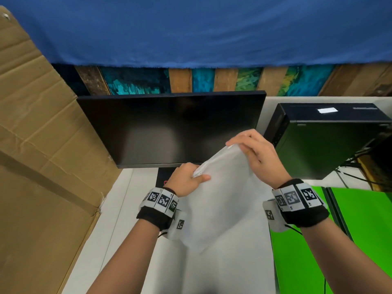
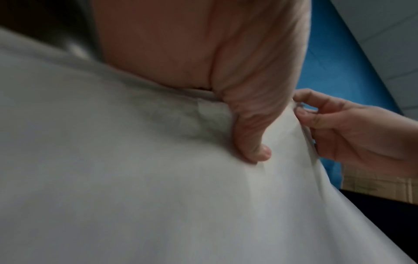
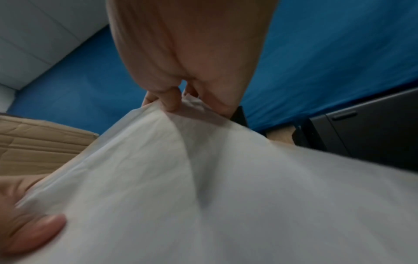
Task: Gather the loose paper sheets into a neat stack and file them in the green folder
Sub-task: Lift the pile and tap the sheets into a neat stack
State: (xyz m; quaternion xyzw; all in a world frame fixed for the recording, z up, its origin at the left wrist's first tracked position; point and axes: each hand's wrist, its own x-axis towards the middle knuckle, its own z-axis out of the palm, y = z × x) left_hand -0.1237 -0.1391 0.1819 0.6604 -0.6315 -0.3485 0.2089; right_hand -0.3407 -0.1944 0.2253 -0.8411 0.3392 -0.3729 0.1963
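Note:
Both hands hold a stack of white paper sheets [image 1: 220, 198] upright above the white desk, tilted with its top edge toward the monitor. My left hand [image 1: 186, 179] grips the stack's upper left corner, thumb [image 2: 253, 142] pressed on the front sheet [image 2: 158, 178]. My right hand [image 1: 254, 151] pinches the upper right corner between thumb and fingers [image 3: 169, 100], and the sheets [image 3: 226, 187] buckle slightly below it. The green folder [image 1: 307, 251] lies open on the desk to the right, under my right forearm.
A dark monitor [image 1: 169, 128] stands right behind the sheets. A black computer case [image 1: 331, 141] with cables sits at the right rear. A large cardboard box [image 1: 42, 166] fills the left side. Blue cloth [image 1: 191, 28] hangs behind.

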